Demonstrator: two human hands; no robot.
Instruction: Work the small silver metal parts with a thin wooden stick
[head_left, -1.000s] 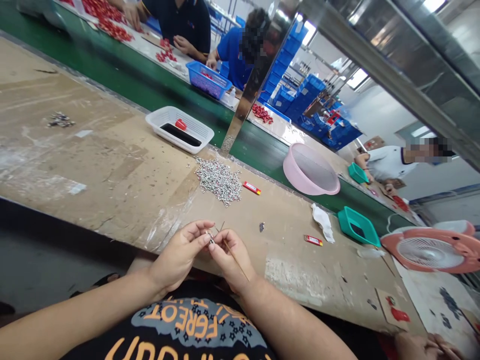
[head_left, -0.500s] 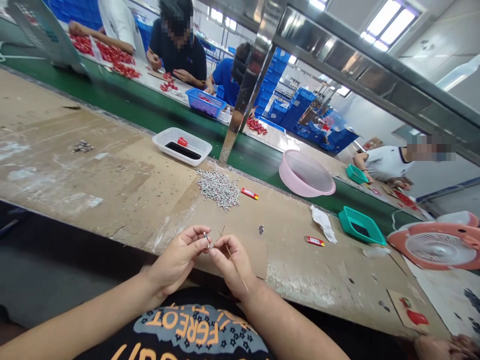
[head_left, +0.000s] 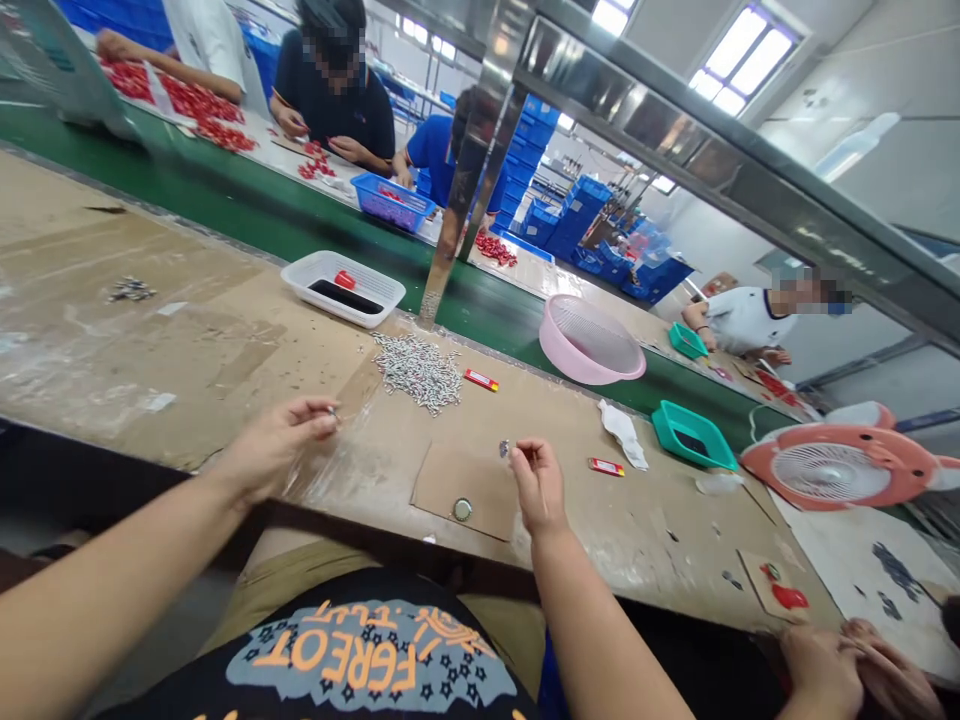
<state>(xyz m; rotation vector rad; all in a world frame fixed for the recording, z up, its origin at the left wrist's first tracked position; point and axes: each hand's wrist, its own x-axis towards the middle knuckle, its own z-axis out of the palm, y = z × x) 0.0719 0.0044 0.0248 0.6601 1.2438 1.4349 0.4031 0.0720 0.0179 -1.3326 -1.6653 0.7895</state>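
Near the edge of the worktop (head_left: 645,525), the left hand (head_left: 281,445) pinches something tiny, with the heap of little silver pieces (head_left: 418,372) just far and right of it. The right hand (head_left: 536,490), farther off, is nearly shut; I cannot tell if it holds the small grey bit (head_left: 504,449).

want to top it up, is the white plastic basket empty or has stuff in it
Not empty: the white plastic basket holds a red piece and a long black strip.

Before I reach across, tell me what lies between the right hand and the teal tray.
In the head view, a small red-and-white packet and a crumpled white tissue lie on the bench between the right hand and the teal tray.
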